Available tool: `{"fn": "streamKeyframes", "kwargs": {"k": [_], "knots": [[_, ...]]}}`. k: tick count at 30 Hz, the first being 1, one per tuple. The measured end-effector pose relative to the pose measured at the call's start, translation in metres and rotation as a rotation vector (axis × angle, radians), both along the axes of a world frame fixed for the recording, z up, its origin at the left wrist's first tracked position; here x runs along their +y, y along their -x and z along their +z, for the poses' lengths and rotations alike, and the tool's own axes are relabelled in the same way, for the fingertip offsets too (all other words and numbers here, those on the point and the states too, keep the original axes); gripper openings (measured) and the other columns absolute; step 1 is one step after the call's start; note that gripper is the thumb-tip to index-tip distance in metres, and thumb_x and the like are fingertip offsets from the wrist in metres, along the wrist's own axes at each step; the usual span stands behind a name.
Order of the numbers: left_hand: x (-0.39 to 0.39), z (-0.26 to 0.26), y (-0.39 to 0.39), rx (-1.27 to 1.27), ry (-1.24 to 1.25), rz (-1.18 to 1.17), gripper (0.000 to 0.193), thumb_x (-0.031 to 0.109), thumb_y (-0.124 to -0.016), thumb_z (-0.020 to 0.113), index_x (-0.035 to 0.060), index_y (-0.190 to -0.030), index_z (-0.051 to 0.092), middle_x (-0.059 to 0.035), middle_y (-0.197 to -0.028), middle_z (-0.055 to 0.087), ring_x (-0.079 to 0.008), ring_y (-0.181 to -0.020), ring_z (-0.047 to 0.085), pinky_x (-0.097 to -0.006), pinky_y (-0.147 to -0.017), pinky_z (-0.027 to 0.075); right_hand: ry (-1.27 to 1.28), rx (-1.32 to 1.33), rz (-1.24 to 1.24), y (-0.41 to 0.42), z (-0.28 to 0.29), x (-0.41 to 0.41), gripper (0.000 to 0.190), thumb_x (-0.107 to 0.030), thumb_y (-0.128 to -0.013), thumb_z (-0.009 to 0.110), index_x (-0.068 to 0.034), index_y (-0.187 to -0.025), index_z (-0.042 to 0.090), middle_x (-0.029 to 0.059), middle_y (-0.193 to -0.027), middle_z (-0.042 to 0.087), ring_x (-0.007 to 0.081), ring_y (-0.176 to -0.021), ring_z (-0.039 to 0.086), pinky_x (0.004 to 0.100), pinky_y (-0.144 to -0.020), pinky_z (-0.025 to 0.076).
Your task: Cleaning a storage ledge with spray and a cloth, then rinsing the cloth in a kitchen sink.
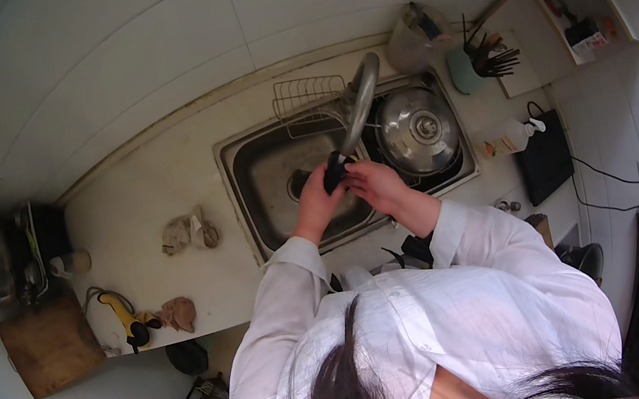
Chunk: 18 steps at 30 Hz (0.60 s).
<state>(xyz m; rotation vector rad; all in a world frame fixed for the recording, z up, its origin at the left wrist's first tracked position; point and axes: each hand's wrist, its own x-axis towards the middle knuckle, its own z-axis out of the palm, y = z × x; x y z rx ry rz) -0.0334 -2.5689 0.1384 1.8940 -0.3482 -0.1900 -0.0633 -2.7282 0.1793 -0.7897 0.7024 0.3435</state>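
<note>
My left hand (317,201) and my right hand (376,184) meet over the left basin of a stainless steel sink (259,146). Between them, at the mouth of the curved metal faucet (365,103), is a small black object (335,172). The left fingers close around it; the right fingertips touch its right side. Whether it is fixed to the faucet or separate I cannot tell. A domed metal pot lid (417,129) with a round knob lies in the right basin. Behind the faucet is a wire rack (307,96).
Left on the countertop (127,201) lie a crumpled plastic bag (187,232), a yellow-and-black tool (122,314) and a wooden cutting board (52,346). To the right stand a spray bottle (511,138), a light-green utensil holder (463,71) and a black flat appliance (546,159) with a cord.
</note>
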Motion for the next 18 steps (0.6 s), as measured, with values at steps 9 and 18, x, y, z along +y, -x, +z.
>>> {"fn": "streamKeyframes", "kwargs": {"k": [9,18], "knots": [[-0.002,0.021,0.005,-0.035,-0.224,0.022,0.030,0.009,-0.074,0.065,0.0029,-0.102,0.057,-0.0228,-0.097,0.062,-0.0434,-0.090,0.060,-0.0471,-0.075,0.049,0.864,-0.392,-0.028,0.011,-0.013,0.013,0.022,-0.017,-0.083,0.068,-0.001,-0.072,0.059,0.0092,-0.106,0.064,0.0203,-0.098,0.059,0.0301,-0.086,0.044],[0.003,0.016,0.024,-0.114,-0.223,-0.028,0.033,0.013,-0.072,0.067,0.0041,-0.102,0.056,-0.0203,-0.093,0.061,-0.0440,-0.089,0.059,-0.0482,-0.074,0.049,1.106,-0.964,0.331,0.016,-0.006,-0.003,0.015,-0.002,-0.083,0.062,0.001,-0.070,0.056,0.0129,-0.116,0.064,0.0189,-0.107,0.058,0.0287,-0.090,0.043]]}}
